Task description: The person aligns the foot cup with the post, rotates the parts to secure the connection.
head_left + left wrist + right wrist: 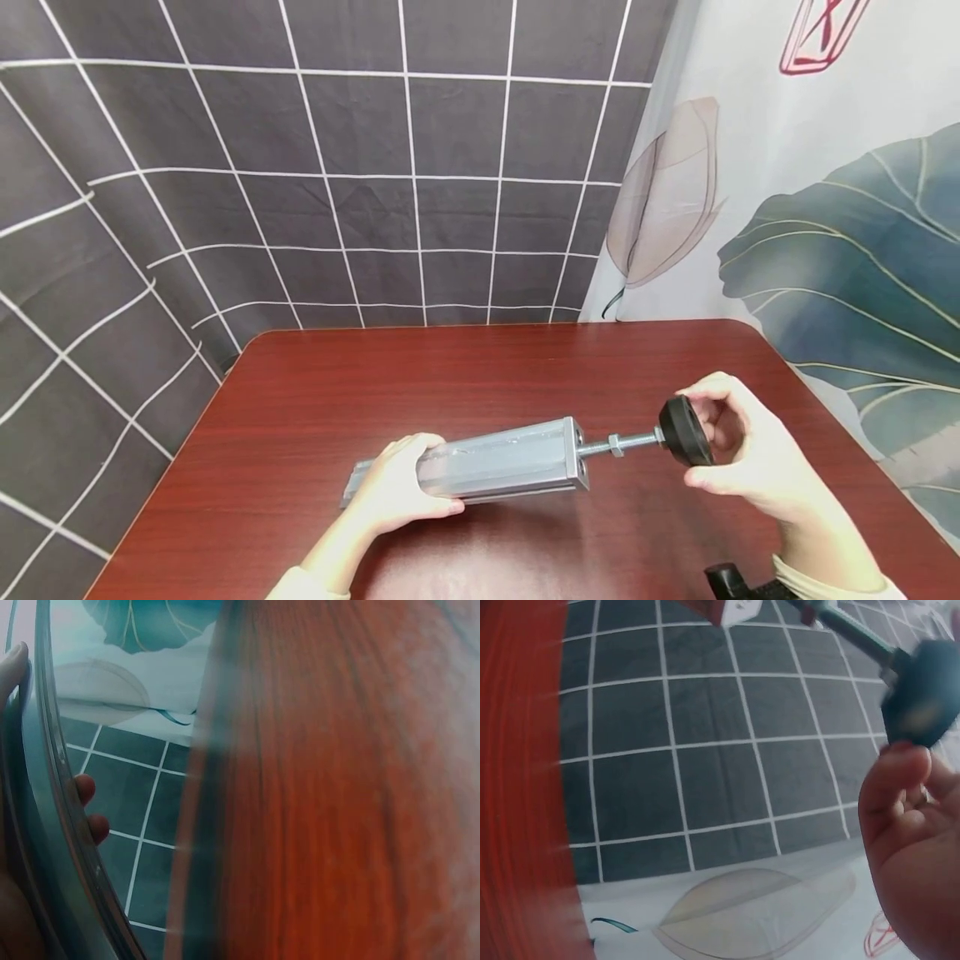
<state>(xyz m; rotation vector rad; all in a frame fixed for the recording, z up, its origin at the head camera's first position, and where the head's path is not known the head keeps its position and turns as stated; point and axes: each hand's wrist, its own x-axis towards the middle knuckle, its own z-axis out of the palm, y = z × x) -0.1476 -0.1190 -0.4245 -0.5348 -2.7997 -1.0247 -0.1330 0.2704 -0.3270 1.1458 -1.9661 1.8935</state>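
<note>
A silver metal air cylinder (502, 458), long and square in section, is tilted slightly up to the right over the table. My left hand (401, 487) grips its body near the left end, thumb along the near side; in the left wrist view fingertips (97, 829) curl past the edge of the metal body (67, 795). A threaded rod (637, 442) with a nut (616, 445) sticks out of its right end. On the rod's tip sits a black round foot (684, 432). My right hand (750, 450) pinches this foot by its rim between fingers and thumb.
The red-brown wooden table (360, 375) lies beneath both hands. Behind it hang a dark grey gridded curtain (375, 208) and a white curtain (675, 250) with leaf prints. A black strap piece (727, 579) shows at the right wrist.
</note>
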